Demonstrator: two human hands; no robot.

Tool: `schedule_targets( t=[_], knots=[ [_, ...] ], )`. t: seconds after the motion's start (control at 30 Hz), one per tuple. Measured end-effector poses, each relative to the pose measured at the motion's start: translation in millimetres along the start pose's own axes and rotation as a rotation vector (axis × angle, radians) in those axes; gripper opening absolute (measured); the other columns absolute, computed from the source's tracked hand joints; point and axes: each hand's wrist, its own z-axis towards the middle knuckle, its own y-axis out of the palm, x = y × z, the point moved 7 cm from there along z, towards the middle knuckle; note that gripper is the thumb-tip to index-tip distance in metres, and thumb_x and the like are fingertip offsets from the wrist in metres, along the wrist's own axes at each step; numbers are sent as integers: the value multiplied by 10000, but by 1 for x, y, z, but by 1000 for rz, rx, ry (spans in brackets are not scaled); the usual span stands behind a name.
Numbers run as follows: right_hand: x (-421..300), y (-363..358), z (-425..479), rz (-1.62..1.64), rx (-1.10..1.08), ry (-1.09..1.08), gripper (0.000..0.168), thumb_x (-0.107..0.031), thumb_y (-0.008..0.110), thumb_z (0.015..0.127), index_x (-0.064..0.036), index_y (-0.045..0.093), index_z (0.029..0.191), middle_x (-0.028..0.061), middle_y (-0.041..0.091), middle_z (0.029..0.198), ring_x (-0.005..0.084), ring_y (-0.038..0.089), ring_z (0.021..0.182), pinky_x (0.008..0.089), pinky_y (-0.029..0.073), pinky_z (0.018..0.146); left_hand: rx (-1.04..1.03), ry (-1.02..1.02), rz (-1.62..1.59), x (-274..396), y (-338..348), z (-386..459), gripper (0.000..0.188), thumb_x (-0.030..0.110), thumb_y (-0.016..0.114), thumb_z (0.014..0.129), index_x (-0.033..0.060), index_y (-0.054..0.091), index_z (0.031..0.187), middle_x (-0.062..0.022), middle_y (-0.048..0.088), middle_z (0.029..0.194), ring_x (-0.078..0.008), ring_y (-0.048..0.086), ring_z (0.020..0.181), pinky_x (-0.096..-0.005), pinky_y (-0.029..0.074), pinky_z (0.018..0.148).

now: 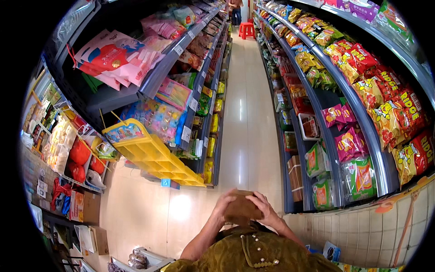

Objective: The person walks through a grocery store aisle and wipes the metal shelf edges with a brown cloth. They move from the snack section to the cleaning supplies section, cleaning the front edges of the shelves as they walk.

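A brown box-like thing (243,205), blurred, is held close to my chest at the bottom centre, above the green patterned top with pearl-like buttons. My left hand (225,204) grips its left side, and my right hand (264,206) lies over its right side with the fingers on the upper edge. What the thing is exactly cannot be told. Beyond it runs a tiled aisle between shelves of packaged snacks.
A yellow plastic rack (153,149) juts out at the left shelf end. Red chip bags (390,119) fill the right shelf. A wire mesh panel (367,231) is at the lower right, a grey crate (153,261) at the lower left. A red stool (247,30) and a person (236,12) are far down the aisle.
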Motion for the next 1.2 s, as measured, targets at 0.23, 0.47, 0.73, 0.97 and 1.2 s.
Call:
schedule_targets(
  t=[0.23,0.47,0.73,0.97,1.2],
  knots=[
    [5,0,2,65,28,4,688,-153,707,662,-35,361,1246,193,361,1244,343,373,1141,377,338,939,-16,-24,-125,5,19,-7,347,90,506,788,-11,464,1118,-159,538,1067,-269,566,931,-409,477,824],
    [50,8,-6,424,124,155,428,-40,526,808,-22,411,1219,137,502,1158,227,492,1069,288,383,903,116,74,-60,17,12,-2,282,163,557,814,19,505,1051,-74,582,911,-182,584,817,-319,497,742],
    [76,16,-12,983,211,480,342,-212,507,877,-49,456,1174,36,528,1032,101,504,875,274,433,740,184,122,98,21,16,-8,126,156,568,821,58,568,900,-25,592,801,-116,568,714,-254,465,665],
    [56,16,-2,928,166,415,366,-159,592,817,-20,473,1134,54,543,1016,120,510,903,262,419,801,126,220,143,26,31,-13,114,148,562,835,49,587,884,-9,600,830,-91,558,737,-231,448,672],
    [54,13,-4,968,187,420,283,-133,630,791,-37,499,1023,11,542,922,79,498,847,231,410,759,95,257,251,26,26,-12,129,151,560,836,44,597,898,5,598,848,-76,542,775,-229,429,711]
  ],
)
